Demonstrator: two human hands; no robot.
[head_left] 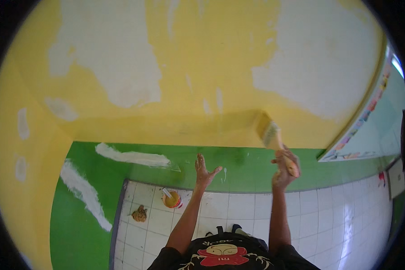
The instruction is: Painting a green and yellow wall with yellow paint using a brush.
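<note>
In my right hand (285, 168) is a wide paintbrush (271, 131), its wooden handle wrapped by my fingers. The bristles are blurred and lie against or close to the yellow lower part of the wall (202, 128); I cannot tell if they touch. My left hand (205, 172) holds nothing, its fingers and thumb spread in front of the green band (189, 157). Large whitish patches (117, 58) break up the yellow above. Down on the floor, left of my left forearm, stands a small tub (172, 200) of yellow paint with a light-coloured stick or handle in it.
White strokes (132, 156) mark the green band at the left, near the wall corner. A crumpled brown lump (139, 213) lies on the white tiled floor (247, 204) beside the tub. At the right hangs a framed board (369, 130) with a colourful border. My shoes show below me.
</note>
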